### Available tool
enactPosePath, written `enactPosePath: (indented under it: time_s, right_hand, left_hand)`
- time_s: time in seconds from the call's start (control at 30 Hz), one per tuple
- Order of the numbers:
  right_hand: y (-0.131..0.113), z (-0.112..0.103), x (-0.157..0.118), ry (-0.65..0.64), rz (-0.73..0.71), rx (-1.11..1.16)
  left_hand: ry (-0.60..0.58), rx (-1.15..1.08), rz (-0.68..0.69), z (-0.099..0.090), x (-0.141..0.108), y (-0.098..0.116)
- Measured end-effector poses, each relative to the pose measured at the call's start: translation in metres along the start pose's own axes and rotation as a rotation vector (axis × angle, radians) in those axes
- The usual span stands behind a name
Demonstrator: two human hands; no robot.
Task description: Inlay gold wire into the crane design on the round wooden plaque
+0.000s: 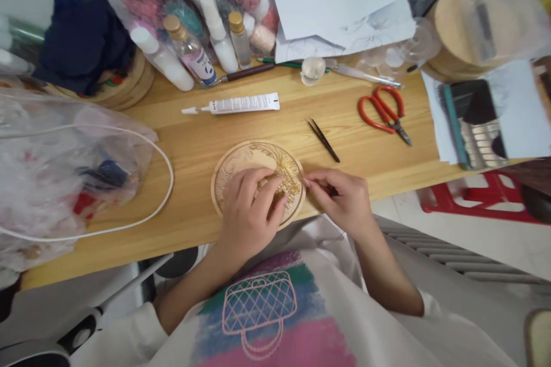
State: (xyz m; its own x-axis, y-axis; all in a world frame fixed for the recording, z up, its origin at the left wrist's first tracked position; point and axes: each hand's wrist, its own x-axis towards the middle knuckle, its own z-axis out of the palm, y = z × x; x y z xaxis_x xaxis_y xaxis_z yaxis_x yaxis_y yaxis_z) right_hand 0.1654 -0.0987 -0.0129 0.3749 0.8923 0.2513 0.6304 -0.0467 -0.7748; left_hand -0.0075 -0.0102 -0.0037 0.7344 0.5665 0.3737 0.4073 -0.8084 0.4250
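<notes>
A round wooden disc [236, 164] with raised gold wire-like patterning lies near the table's front edge. My left hand [253, 206] rests over its lower middle, thumb and fingers bent towards the gold part; whether they pinch anything is hidden. At the disc's right rim is my right hand [340, 195], its thumb and index finger pressed together on something too small to make out. Black tweezers [323, 140] lie above my right hand. A white glue tube [245, 104] is on the table beyond the disc.
Red-handled pliers [386, 113] lie at the right, near a phone [476, 123] on paper. Bottles [196, 57], a dark-handled tool [247, 73] and white papers [340, 0] line the back. A plastic bag [64, 166] and white cable [171, 175] occupy the left.
</notes>
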Motion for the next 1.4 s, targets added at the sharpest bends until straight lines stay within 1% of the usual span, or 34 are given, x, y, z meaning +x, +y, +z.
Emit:
enactPosePath:
  time_s: [0.2, 0.37, 0.5, 0.9, 1.27, 1.4]
  right_hand:
    - [-0.0002, 0.0012, -0.0012, 0.02, -0.011, -0.03]
    - [-0.0008, 0.0002, -0.0016, 0.018, -0.048, -0.056]
    - [-0.0013, -0.0007, -0.0018, 0.021, -0.081, -0.052]
    - [-0.0007, 0.0003, -0.0027, 0.019, -0.113, -0.059]
    - [-0.0011, -0.0006, -0.0023, 0.01, -0.098, -0.066]
    - [-0.0012, -0.001, -0.0012, 0.001, -0.106, -0.062]
  left_hand:
    - [-0.037, -0.027, -0.021, -0.0021, 0.0026, 0.0]
    - [-0.058, -0.053, -0.02, -0.004, 0.0032, 0.0008]
    - [-0.053, -0.05, -0.018, -0.004, 0.0033, 0.0009]
    - [-0.039, -0.046, -0.025, -0.0033, 0.0025, 0.0005]
    - [-0.039, -0.034, -0.009, -0.004, 0.0029, 0.0003]
    - [-0.043, 0.052, -0.054, -0.0058, 0.0077, 0.0044]
